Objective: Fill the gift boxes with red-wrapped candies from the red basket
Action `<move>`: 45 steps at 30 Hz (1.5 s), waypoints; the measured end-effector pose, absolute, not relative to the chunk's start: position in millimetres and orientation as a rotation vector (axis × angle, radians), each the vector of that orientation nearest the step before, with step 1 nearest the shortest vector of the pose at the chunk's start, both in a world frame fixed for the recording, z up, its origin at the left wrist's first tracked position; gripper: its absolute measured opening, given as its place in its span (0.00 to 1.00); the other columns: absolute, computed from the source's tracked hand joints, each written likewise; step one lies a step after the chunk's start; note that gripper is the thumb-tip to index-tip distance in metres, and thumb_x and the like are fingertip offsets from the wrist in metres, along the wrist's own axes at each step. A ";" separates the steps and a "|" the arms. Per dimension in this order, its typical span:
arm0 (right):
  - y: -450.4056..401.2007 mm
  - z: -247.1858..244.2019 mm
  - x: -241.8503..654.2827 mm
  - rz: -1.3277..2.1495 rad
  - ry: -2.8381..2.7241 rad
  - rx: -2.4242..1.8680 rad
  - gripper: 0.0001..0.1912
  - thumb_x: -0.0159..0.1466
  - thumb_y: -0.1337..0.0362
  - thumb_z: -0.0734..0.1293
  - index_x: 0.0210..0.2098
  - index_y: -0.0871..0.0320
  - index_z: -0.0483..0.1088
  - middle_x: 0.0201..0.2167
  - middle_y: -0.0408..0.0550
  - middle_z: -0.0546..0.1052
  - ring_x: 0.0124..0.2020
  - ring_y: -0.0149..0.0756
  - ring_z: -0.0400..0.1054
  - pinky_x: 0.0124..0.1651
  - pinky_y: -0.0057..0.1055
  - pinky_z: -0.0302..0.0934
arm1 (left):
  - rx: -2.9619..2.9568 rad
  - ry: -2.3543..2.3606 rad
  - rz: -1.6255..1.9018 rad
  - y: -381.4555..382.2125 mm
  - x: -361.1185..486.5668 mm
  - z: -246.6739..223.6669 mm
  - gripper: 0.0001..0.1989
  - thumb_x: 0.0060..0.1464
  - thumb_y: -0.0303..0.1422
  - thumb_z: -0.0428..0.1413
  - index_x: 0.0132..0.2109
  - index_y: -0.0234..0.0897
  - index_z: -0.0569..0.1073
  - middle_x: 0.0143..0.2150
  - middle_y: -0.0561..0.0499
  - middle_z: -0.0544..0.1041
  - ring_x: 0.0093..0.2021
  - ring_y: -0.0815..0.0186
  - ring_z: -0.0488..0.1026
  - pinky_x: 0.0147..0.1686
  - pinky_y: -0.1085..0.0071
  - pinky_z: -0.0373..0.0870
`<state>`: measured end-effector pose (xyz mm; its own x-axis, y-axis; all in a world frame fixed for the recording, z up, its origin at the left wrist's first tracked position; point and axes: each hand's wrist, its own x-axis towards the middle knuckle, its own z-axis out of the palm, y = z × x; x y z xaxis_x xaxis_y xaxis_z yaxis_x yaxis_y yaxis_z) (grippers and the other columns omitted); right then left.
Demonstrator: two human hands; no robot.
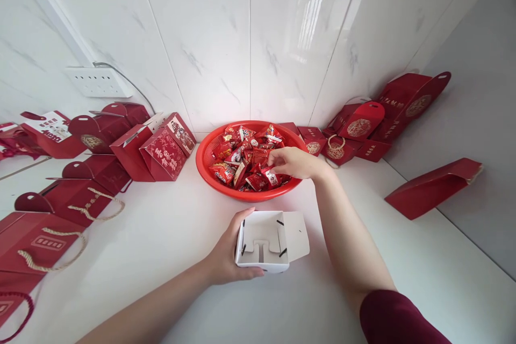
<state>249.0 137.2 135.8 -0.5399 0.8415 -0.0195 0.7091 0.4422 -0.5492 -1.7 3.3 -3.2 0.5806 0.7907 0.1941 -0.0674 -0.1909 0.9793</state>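
1. Your left grip (224, 258) clasps an open white cardboard box (262, 231), probably light, crushable; hold its walls.
2. Your right grip (297, 162) touches glossy red packets (223, 172) in the nearby red plastic basket (250, 195); closure unclear.

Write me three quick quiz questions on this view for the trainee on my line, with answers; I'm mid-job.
1. Which hand holds the white box? A) right B) left C) both
2. True or false: there are wrapped packets inside the white box.
3. Fill in the blank: the fingers of the right hand are down among the packets in the red ____.

Key: 1. B, the left hand; 2. False; 3. basket
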 end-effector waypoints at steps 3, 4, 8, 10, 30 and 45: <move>132.7 140.0 252.5 0.716 -2.389 -1.313 0.01 0.61 0.67 0.66 0.33 0.57 0.69 0.34 0.43 0.76 0.34 0.32 0.68 0.36 0.27 0.58 | 1.574 0.607 0.873 3.2 -0.8 -2.7 0.56 0.40 0.34 0.71 0.70 0.54 0.47 0.68 0.40 0.57 0.66 0.41 0.59 0.60 0.44 0.63; 130.3 142.2 253.7 0.706 -2.359 -1.305 0.01 0.61 0.67 0.65 0.34 0.57 0.68 0.33 0.43 0.75 0.34 0.32 0.67 0.36 0.27 0.58 | 1.570 0.599 0.872 3.1 -0.3 -2.1 0.56 0.40 0.34 0.71 0.70 0.55 0.47 0.68 0.40 0.58 0.65 0.41 0.61 0.59 0.45 0.64; 110.8 159.2 259.0 0.772 -2.278 -1.117 0.02 0.65 0.64 0.63 0.37 0.57 0.66 0.33 0.42 0.75 0.33 0.33 0.67 0.36 0.28 0.59 | 1.585 0.582 0.891 2.4 2.7 1.7 0.55 0.42 0.35 0.70 0.70 0.52 0.47 0.66 0.39 0.61 0.64 0.44 0.64 0.59 0.47 0.65; 93.4 170.8 259.2 0.854 -2.269 -0.931 0.04 0.67 0.63 0.62 0.40 0.56 0.66 0.35 0.43 0.76 0.35 0.33 0.68 0.38 0.29 0.60 | 1.620 0.609 0.906 1.7 4.3 2.8 0.54 0.44 0.35 0.70 0.70 0.50 0.47 0.65 0.39 0.62 0.63 0.45 0.65 0.59 0.47 0.64; 21.7 135.4 198.6 0.732 -3.173 -1.081 0.10 0.60 0.75 0.63 0.24 0.60 0.71 0.21 0.45 0.71 0.18 0.29 0.55 0.24 0.29 0.44 | 2.072 0.771 1.075 -4.3 5.5 -3.9 0.62 0.37 0.41 0.72 0.72 0.49 0.43 0.66 0.38 0.56 0.65 0.42 0.58 0.63 0.43 0.59; 39.0 124.8 203.1 1.106 -3.103 -0.790 0.15 0.66 0.65 0.61 0.26 0.60 0.75 0.20 0.43 0.72 0.20 0.30 0.58 0.25 0.30 0.48 | 2.099 0.859 1.029 1.2 -1.4 6.0 0.49 0.49 0.59 0.58 0.71 0.44 0.51 0.67 0.37 0.54 0.68 0.40 0.51 0.65 0.43 0.51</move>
<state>203.1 39.0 124.8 -0.8626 0.3413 -0.3735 0.5006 0.6829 -0.5320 -1.4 1.2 6.0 0.4797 0.7724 0.4163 0.2716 -0.5818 0.7667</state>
